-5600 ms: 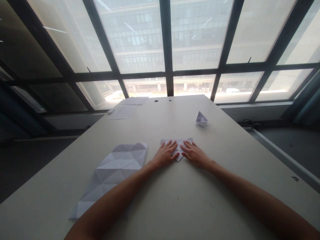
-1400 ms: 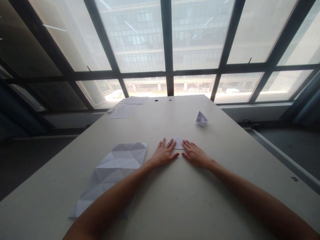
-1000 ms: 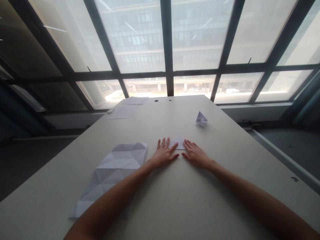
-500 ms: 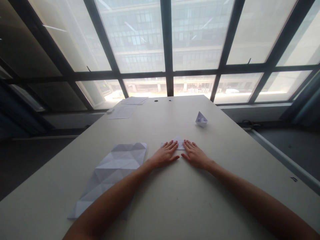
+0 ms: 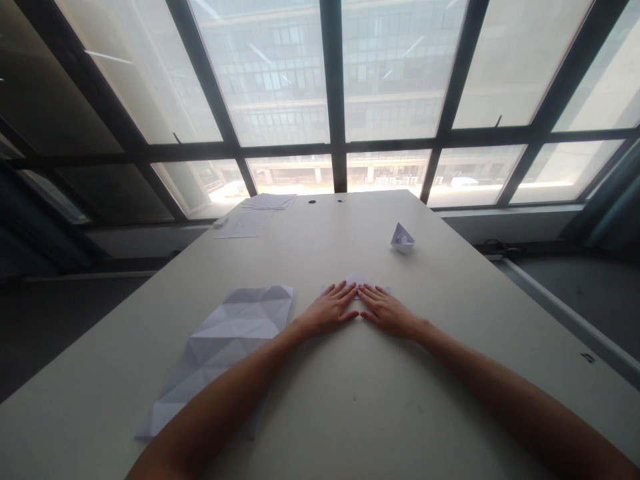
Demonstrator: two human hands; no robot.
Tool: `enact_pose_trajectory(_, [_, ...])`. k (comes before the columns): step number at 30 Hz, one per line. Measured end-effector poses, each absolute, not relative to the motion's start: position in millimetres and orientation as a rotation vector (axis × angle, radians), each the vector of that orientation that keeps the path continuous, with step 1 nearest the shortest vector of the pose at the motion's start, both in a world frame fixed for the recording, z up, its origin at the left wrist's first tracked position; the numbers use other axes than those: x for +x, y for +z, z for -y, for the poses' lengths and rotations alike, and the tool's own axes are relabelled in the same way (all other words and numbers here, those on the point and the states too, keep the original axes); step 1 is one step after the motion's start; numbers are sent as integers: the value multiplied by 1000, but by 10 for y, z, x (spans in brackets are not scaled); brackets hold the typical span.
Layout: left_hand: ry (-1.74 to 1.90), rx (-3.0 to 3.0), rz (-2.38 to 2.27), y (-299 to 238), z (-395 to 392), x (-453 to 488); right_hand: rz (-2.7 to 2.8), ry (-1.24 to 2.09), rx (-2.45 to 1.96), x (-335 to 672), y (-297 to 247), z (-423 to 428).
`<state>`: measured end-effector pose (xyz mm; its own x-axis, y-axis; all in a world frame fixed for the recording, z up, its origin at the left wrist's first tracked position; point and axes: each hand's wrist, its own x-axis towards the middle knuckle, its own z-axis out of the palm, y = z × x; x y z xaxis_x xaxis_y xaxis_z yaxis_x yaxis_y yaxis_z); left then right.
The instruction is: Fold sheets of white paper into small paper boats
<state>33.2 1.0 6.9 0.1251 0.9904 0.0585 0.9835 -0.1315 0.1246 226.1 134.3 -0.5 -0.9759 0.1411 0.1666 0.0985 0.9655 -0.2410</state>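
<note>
White folded paper piece (image 5: 356, 281) flat on pale tabletop (image 5: 350, 407), partly under our left hand (image 5: 327, 312) and right hand (image 5: 390, 315), both open, palms down, gripping nothing. Small white paper boat (image 5: 403, 237) stands finished at far right; large creased white sheet (image 5: 225, 353) lies unfolded at left.
</note>
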Motion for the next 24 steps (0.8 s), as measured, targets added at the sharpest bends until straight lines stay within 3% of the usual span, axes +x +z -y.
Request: enact_pose_trajectory(24, [173,2263,-2076,62,-4,319,2945,276,-578,2220,-91,-1374])
